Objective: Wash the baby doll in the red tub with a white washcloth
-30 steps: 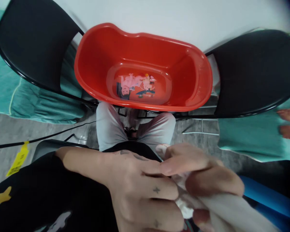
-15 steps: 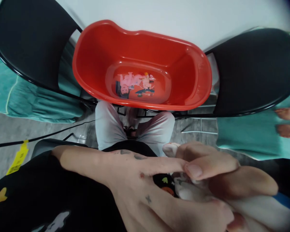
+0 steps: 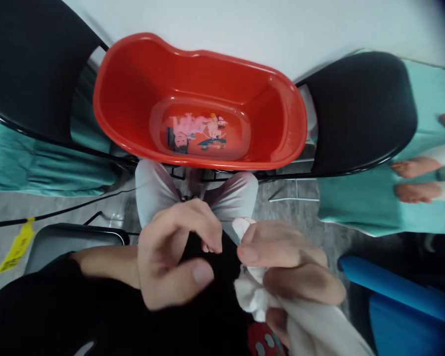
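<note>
My left hand (image 3: 174, 254) is curled over my lap, thumb and fingers apart with a gap between them and nothing held. Just to its right, my right hand (image 3: 296, 259) is closed on a crumpled white cloth (image 3: 255, 296). Part of this cloth hangs below the fingers, and a small white bit sticks out above the fingertips. The hand is blurred, and much of the cloth is hidden behind it. Beyond both hands stands a red baby bathtub (image 3: 203, 165) with a printed picture on its bottom.
Black chairs (image 3: 363, 113) flank the tub, and a white wall (image 3: 263, 29) rises behind it. Green towels (image 3: 359, 207) cover surfaces at both sides; small doll-like legs (image 3: 419, 190) lie on the right one. A cable (image 3: 77, 205) with a yellow tag (image 3: 17, 249) runs at left. Blue chair parts (image 3: 400, 291) show at lower right.
My left hand has pulled back left from beside my right hand and curled up, leaving a gap between them. The view has turned slightly right, showing more of the doll-like legs.
</note>
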A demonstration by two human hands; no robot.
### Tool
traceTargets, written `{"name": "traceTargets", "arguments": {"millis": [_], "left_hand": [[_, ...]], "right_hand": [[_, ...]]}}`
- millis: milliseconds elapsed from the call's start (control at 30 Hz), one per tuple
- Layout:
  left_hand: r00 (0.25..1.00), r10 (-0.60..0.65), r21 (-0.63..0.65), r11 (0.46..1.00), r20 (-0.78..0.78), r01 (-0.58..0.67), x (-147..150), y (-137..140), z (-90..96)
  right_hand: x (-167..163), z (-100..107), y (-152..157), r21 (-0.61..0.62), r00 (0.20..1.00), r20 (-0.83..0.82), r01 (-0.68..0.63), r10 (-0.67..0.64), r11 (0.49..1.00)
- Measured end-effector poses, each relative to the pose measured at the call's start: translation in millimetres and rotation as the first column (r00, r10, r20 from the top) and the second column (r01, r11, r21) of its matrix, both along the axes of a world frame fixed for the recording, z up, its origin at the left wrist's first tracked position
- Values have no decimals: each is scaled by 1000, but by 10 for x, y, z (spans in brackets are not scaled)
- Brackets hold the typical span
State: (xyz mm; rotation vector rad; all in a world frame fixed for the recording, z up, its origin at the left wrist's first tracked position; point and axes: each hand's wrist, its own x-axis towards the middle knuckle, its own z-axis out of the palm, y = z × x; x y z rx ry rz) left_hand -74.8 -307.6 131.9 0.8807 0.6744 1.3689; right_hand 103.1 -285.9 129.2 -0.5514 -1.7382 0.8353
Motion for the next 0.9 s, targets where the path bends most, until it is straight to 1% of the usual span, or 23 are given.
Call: {"name": "traceTargets", "arguments": {"millis": [33, 100, 167, 233, 300, 367, 433, 467, 500, 533, 567, 600, 633, 667, 700, 767, 833, 900], "left_hand": [[997, -47, -33, 998, 64, 49, -2, 43, -38], [966, -117, -160, 975, 231, 157, -20, 105, -75], [915, -102, -303, 924, 392, 233, -47, 142, -70], [871, -37, -412, 871, 490, 269, -69, 163, -54], [848, 30, -486, 830, 530, 274, -84, 175, -48], [842, 79, -531, 807, 533, 260, -90, 181, -56], [847, 106, -558, 793, 522, 244, -91, 183, -67], [850, 115, -567, 789, 513, 236, -90, 183, -73], [854, 120, -573, 787, 506, 229, -87, 183, -78], [857, 123, -577, 786, 501, 224, -83, 182, -84], [858, 123, -577, 785, 499, 224, -78, 181, -90], [857, 120, -576, 785, 501, 227, -71, 179, -99], [855, 117, -574, 785, 505, 232, -65, 177, -111], [852, 115, -574, 784, 510, 237, -58, 175, -127], [849, 117, -574, 783, 514, 240, -51, 173, -145], [845, 133, -581, 780, 518, 233, -41, 170, -186], [842, 159, -595, 774, 515, 217, -34, 171, -224], [841, 185, -610, 767, 508, 200, -29, 179, -251]], "right_hand": [[-23, 0, 5, 35, 999, 38, 17, -18, 999], [-66, -28, -5, 88, 996, 81, 32, -40, 996], [-105, -71, -40, 102, 991, 116, 58, -70, 993], [-135, -102, -87, 86, 984, 141, 102, -113, 991], [-150, -113, -124, 61, 979, 151, 130, -138, 990], [-151, -118, -128, 13, 983, 145, 114, -114, 993], [-144, -143, -93, -90, 994, 94, 57, -48, 994], [-143, -171, -63, -167, 999, 35, -5, 10, 986], [-146, -210, -26, -255, 995, -57, -91, 79, 963], [-153, -259, 14, -344, 974, -178, -196, 141, 918], [-167, -318, 54, -417, 932, -315, -308, 181, 855], [-187, -381, 90, -464, 872, -451, -410, 190, 785], [-212, -446, 119, -489, 808, -564, -492, 168, 720], [-238, -509, 141, -495, 749, -650, -547, 130, 676], [-265, -565, 155, -494, 703, -706, -577, 87, 650], [-308, -650, 163, -497, 649, -761, -591, 9, 636], [-334, -691, 159, -526, 641, -765, -571, -57, 630], [-348, -694, 162, -548, 644, -760, -556, -93, 625]]}}
